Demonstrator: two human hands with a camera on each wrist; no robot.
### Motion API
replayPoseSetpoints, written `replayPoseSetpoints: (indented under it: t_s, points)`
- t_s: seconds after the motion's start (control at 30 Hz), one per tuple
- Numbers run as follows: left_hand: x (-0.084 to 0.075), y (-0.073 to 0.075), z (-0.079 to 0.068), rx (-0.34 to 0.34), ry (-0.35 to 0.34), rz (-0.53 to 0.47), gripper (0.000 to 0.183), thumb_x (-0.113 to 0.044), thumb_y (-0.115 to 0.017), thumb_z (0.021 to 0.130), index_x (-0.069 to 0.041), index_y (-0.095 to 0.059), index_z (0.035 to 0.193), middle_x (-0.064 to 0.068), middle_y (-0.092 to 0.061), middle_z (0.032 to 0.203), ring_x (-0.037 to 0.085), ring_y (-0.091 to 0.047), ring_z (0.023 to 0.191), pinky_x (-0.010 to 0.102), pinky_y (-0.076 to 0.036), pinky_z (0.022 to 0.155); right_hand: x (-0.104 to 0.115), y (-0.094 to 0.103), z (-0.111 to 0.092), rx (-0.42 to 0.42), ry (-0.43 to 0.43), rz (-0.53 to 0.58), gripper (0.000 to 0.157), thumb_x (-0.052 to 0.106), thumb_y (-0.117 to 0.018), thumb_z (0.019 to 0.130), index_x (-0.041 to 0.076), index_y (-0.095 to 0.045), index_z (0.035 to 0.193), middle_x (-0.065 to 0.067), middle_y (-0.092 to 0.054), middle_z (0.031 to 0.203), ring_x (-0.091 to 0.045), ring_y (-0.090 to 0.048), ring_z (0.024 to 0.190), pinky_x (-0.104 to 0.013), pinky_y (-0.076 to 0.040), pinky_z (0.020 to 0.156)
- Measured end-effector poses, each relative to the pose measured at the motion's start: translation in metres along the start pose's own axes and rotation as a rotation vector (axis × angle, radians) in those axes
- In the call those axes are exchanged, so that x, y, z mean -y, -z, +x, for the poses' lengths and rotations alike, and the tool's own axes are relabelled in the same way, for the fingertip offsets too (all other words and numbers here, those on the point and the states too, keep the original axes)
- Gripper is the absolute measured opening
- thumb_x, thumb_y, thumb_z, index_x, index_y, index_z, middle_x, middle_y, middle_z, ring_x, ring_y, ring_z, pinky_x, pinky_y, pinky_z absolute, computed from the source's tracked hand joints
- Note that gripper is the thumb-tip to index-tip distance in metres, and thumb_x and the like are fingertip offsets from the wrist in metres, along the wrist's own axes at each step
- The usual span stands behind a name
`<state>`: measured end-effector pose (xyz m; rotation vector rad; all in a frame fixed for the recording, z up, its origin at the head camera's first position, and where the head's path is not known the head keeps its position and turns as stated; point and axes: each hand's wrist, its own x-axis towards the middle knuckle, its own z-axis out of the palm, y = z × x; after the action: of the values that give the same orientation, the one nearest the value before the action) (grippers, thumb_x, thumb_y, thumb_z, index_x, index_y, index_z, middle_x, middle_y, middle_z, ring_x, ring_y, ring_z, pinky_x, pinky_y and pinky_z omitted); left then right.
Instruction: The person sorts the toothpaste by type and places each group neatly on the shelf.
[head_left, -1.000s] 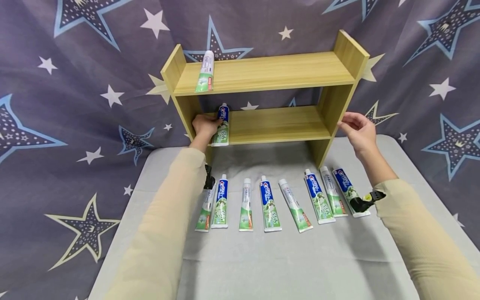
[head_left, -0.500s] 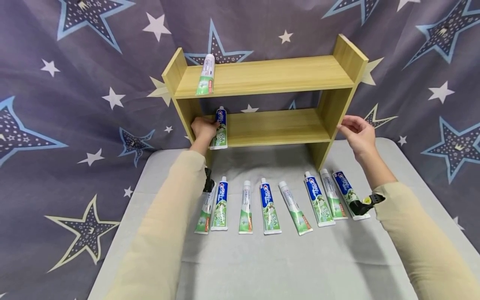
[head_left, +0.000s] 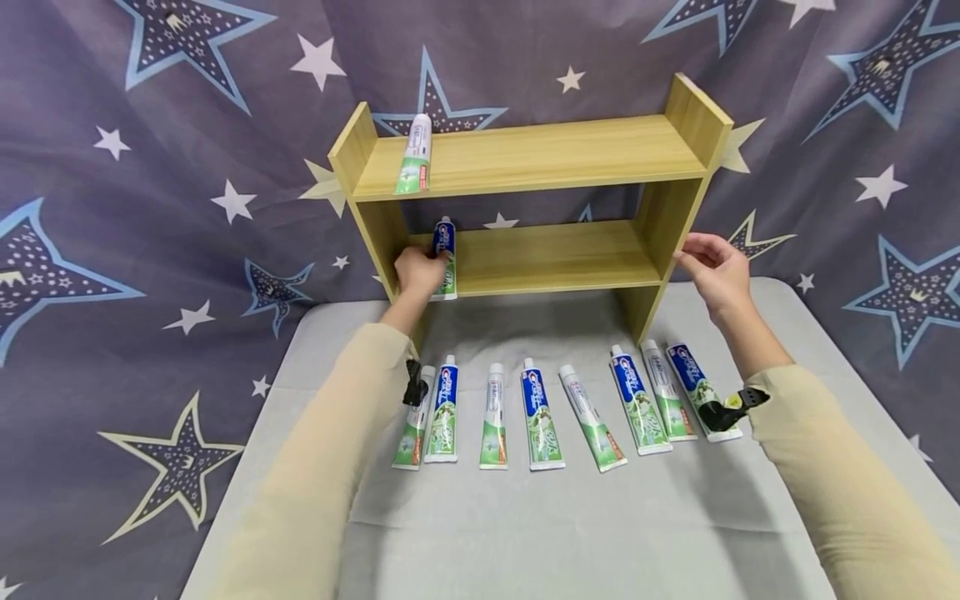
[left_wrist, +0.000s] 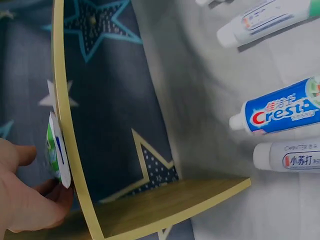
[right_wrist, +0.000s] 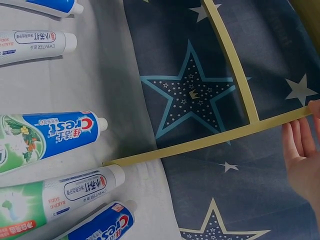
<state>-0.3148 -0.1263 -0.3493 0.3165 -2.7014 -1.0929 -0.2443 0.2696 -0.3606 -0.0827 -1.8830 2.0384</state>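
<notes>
My left hand (head_left: pixel 420 272) is at the left end of the middle shelf, at a blue and green Crest toothpaste tube (head_left: pixel 445 236). Its thumb lies over the tube in the head view; in the left wrist view a small gap shows between thumb and tube (left_wrist: pixel 58 150), with bent fingers beside the tube's lower edge. My right hand (head_left: pixel 716 271) pinches the front edge of the wooden shelf's (head_left: pixel 688 218) right side panel between thumb and fingers. A white and green toothpaste tube (head_left: pixel 415 158) lies on the top board, at the left.
Several toothpaste tubes lie in a row on the grey tabletop (head_left: pixel 525 533), Crest tubes (head_left: pixel 542 417) alternating with white and green ones (head_left: pixel 493 417). The leftmost white tube (head_left: pixel 412 429) is near my left wrist camera. A star-patterned cloth (head_left: pixel 187 350) hangs behind the shelf.
The Crest tube slid slightly left on the middle shelf earlier. My left hand has since shifted right and covers more of it. The right hand stays on the side panel.
</notes>
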Motion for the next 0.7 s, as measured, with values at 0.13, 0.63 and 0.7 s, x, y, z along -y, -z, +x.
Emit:
replayPoseSetpoints:
  t_s: [0.13,0.63,0.7]
  points:
    - [-0.018,0.014,-0.041,0.001,0.021,-0.072,0.039,-0.02,-0.056,0.093,0.007,-0.061,0.121,0.026,-0.063,0.122,0.04,-0.055,0.118,0.046,-0.045,0.104,-0.001,0.0,0.0,-0.002,0.009,0.002,0.025,-0.005,-0.068,0.082,0.02,-0.068,0.085,0.016,-0.068,0.077,0.003,-0.061,0.074,-0.004,-0.051,0.067]
    - [0.029,0.025,-0.105,0.02,-0.139,-0.123,0.042,-0.02,-0.062,0.091,0.0,-0.056,0.127,0.02,-0.058,0.128,0.036,-0.052,0.122,0.047,-0.04,0.109,-0.001,0.0,0.0,-0.012,0.024,-0.015,0.026,-0.004,-0.069,0.082,0.022,-0.069,0.083,0.016,-0.067,0.075,0.002,-0.06,0.074,-0.005,-0.05,0.065]
    - [0.039,0.025,-0.114,0.029,-0.15,-0.115,0.042,-0.019,-0.062,0.091,-0.001,-0.054,0.128,0.02,-0.057,0.131,0.036,-0.051,0.124,0.047,-0.04,0.11,-0.001,-0.001,0.0,-0.015,0.023,-0.032,0.025,-0.003,-0.069,0.082,0.022,-0.069,0.083,0.017,-0.067,0.075,0.002,-0.06,0.074,-0.005,-0.05,0.065]
